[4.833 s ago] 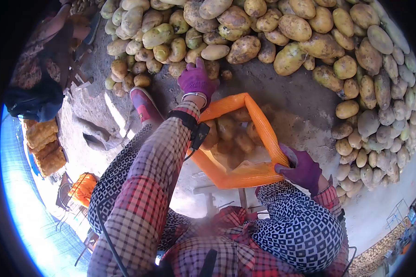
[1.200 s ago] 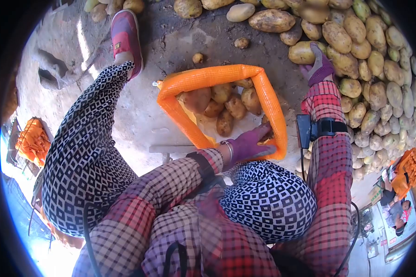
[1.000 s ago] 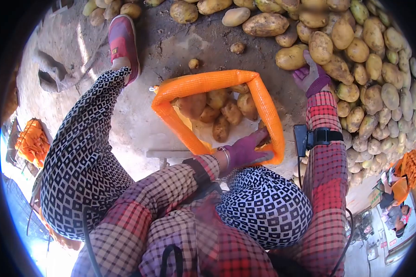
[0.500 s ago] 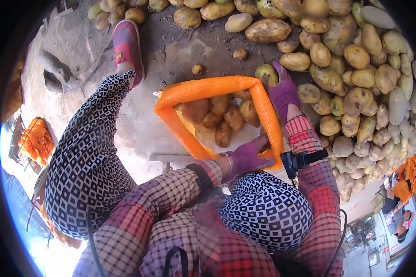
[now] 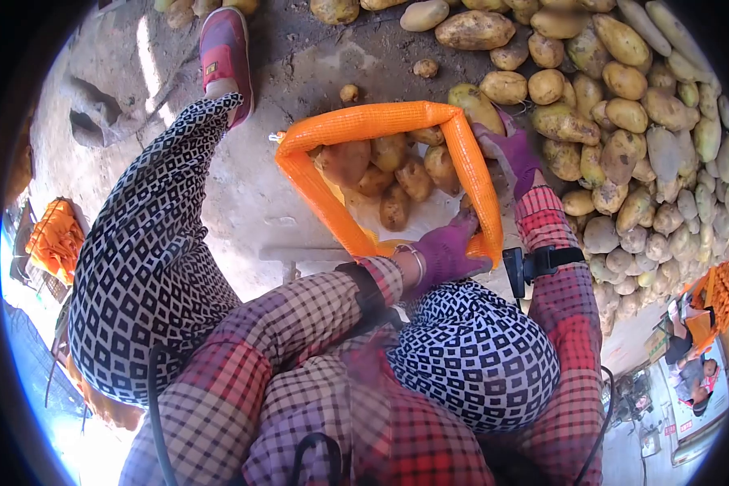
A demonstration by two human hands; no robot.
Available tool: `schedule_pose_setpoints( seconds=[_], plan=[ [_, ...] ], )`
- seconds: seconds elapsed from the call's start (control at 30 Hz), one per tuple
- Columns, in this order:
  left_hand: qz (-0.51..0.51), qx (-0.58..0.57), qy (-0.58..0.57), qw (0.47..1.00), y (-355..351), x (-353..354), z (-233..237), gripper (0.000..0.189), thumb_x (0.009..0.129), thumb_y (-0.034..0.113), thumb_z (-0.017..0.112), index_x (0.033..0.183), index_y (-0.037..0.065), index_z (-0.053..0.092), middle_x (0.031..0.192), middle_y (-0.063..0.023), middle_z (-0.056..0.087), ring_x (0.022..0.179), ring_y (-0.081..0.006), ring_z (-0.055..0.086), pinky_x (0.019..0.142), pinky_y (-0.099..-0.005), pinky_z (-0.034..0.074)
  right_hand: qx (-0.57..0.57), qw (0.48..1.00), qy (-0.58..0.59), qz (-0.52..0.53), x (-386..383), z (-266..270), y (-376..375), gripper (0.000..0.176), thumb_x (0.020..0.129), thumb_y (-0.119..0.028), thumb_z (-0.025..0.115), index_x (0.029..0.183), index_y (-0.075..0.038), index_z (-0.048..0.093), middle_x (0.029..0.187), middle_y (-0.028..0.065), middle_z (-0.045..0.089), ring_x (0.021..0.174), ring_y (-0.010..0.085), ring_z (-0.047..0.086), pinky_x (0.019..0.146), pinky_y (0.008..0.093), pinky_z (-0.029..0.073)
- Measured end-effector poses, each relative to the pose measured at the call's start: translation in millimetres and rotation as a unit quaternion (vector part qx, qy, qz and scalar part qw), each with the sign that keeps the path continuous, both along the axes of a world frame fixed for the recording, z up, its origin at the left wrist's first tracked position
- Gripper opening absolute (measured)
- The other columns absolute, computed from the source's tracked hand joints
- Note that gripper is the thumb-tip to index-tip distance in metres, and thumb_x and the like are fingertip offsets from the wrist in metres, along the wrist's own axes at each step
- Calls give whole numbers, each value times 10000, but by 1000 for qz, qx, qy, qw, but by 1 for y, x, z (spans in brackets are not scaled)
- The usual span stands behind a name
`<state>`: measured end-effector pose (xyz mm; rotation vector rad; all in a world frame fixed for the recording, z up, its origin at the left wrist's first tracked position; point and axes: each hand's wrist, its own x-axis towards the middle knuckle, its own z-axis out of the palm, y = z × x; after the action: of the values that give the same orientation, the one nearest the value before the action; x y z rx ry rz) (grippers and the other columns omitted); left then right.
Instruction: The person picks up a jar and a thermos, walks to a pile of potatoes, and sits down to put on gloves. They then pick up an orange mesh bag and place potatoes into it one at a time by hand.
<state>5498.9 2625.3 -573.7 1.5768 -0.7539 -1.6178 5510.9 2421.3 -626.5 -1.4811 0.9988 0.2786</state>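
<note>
An orange mesh bag (image 5: 363,119) lies with its rolled rim forming a wide opening, and several potatoes (image 5: 414,179) show inside it. My left hand (image 5: 447,251), in a purple glove, grips the rim at its near right corner, fingers on the inner side and thumb outside. Just beyond the bag's right side, my purple-gloved right hand (image 5: 513,155) has its fingers against a yellow-green potato (image 5: 475,107) and appears to grasp it. Part of that potato is hidden by the fingers and rim.
A large potato pile (image 5: 624,121) spreads along the right and far side. Two small potatoes (image 5: 425,68) lie on the floor beyond the bag. Orange mesh bags (image 5: 55,239) are heaped at far left. Another person (image 5: 692,381) is at far right.
My right hand has turned and more of the yellow-green potato now shows at its fingers, by the rim. My left hand keeps its grip. The view has shifted slightly.
</note>
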Motion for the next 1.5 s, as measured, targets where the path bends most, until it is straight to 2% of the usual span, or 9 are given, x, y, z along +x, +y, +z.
schedule_pose_setpoints(
  seconds=[0.07,0.2,0.4,0.47,0.63,1.07,1.27,1.33,1.5],
  plan=[
    [5,-4,40,999,-1,2,1,917,771,437,697,1448,7,253,1465,-299,284,1354,-410,322,1092,-407,338,239,952,72,-179,11,46,-4,598,841,-194,721,1365,-115,446,1206,96,564,986,227,623,848,336,527],
    [18,-12,-18,1000,-6,-3,-3,902,766,434,701,1440,16,271,1441,-286,328,1329,-407,357,1077,-414,355,269,902,-6,-337,-17,47,-7,639,847,-136,714,1396,-121,387,1216,106,549,979,253,622,824,355,536],
    [13,-15,35,999,-6,7,2,864,771,451,687,1422,28,306,1426,-272,351,1309,-414,376,1077,-421,352,-28,978,-49,-201,6,44,18,727,818,9,667,1433,-162,318,1271,124,484,960,241,624,810,317,539],
    [28,-26,40,998,-5,8,5,841,778,459,675,1409,23,330,1428,-280,345,1323,-408,361,1082,-424,344,-72,982,-76,-155,16,30,7,750,767,-120,761,1405,-141,366,1283,128,484,1004,252,617,836,342,540],
    [-3,-5,-20,1000,-4,2,6,837,767,477,675,1389,19,351,1427,-301,332,1253,-431,438,1028,-441,399,-441,874,6,202,56,23,-9,737,681,-337,849,1262,-55,494,1266,91,524,1039,237,604,841,334,530],
    [-81,59,-27,995,-14,15,24,852,716,384,728,1404,57,347,1486,-264,256,1125,-424,550,944,-442,471,-314,875,-41,366,59,36,-18,615,729,-326,807,1255,-132,554,1218,85,587,1107,241,596,916,342,499],
    [-79,43,-37,995,-13,19,25,863,700,372,729,1399,36,352,1480,-260,266,1136,-423,542,950,-443,470,-186,978,-68,59,17,107,-12,564,761,-258,793,1221,-31,559,1132,72,610,1018,187,619,825,296,534],
    [-89,29,-47,995,-17,19,29,867,696,370,730,1401,36,351,1480,-256,269,1150,-425,531,955,-445,467,67,978,-166,-104,9,140,15,487,791,-236,776,1184,-30,576,1091,64,609,973,159,620,784,259,541],
    [-141,-11,-137,980,-1,15,15,867,698,393,706,1418,64,351,1415,-250,382,1177,-392,517,1021,-459,398,164,986,-26,-32,-16,107,60,468,783,-222,775,1162,-32,576,1068,65,612,904,135,604,713,257,549]
  ],
)
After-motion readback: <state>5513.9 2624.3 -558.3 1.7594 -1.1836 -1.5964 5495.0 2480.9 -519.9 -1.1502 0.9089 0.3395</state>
